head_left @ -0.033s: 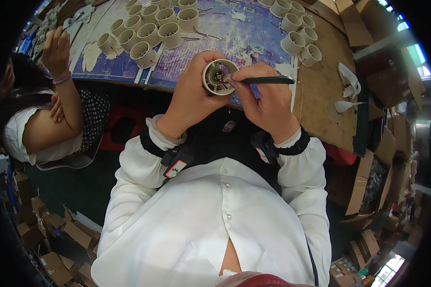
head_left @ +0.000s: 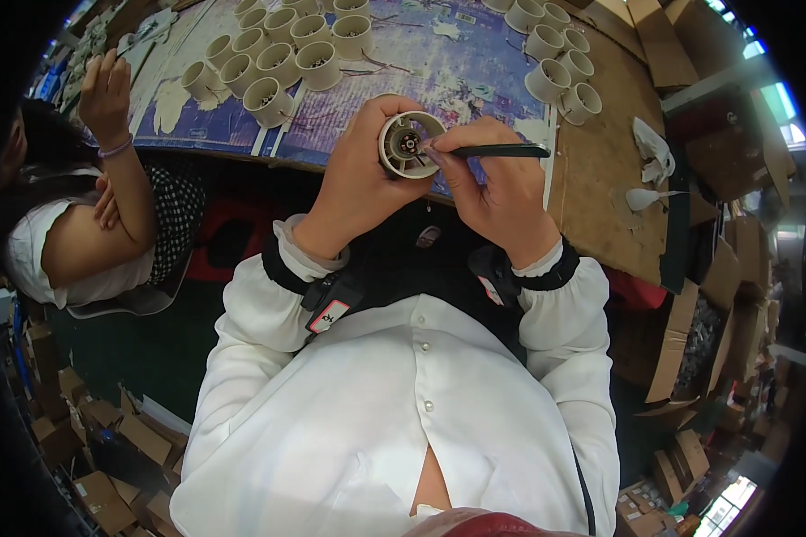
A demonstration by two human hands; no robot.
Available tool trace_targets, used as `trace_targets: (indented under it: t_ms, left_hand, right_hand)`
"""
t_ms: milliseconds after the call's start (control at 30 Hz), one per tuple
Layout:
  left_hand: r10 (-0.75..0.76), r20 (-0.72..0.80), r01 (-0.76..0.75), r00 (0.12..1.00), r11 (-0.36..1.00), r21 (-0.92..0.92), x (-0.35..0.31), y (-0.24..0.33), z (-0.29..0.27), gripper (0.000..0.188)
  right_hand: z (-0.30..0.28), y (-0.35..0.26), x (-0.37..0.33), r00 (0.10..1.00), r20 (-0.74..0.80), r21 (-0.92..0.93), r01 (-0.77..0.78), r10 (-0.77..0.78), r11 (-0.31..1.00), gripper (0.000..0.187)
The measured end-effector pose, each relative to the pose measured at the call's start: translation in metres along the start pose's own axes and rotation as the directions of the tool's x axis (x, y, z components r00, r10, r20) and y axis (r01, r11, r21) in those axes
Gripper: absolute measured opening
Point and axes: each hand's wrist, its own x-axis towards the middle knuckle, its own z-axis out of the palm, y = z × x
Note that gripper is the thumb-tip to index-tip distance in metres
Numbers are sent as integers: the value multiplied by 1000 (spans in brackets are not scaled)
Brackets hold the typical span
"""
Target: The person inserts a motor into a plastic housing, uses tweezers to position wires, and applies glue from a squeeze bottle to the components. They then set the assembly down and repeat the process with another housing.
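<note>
Cup [head_left: 391, 143]: likely light, stiff; grip outside, nine o'clock.
Left hand [head_left: 360, 182]: grasping cup.
Right hand [head_left: 505, 195]: pinching tool [head_left: 503, 150].

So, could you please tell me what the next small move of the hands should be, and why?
Perhaps ease the tool gently toward the round part in the cup: the left hand grips the cup with its open end in view, and the right hand holds the tool at that opening.
</note>
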Motion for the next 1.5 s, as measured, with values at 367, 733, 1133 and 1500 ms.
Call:
trace_targets:
  t_ms: [367, 733, 1133, 1500]
  left_hand:
    - [-37, 19, 38, 999, 997, -73, -1, -1, 1, 54]
    - [-40, 7, 41, 999, 998, -52, -1, -2, -1, 54]
    - [24, -4, -24, 1000, 998, 50, 0, -1, -1, 55]
    - [61, -3, -61, 998, 994, 89, -1, 1, -1, 56]
  right_hand:
    - [1, 1, -3, 997, 12, 41, -75, 75, 996, 11]
    - [1, 2, -1, 997, 46, 24, -67, 66, 997, 12]
    - [-1, 2, -4, 995, 37, 31, -96, 95, 995, 11]
    - [-2, 3, -3, 996, 73, 9, -44, 43, 999, 11]
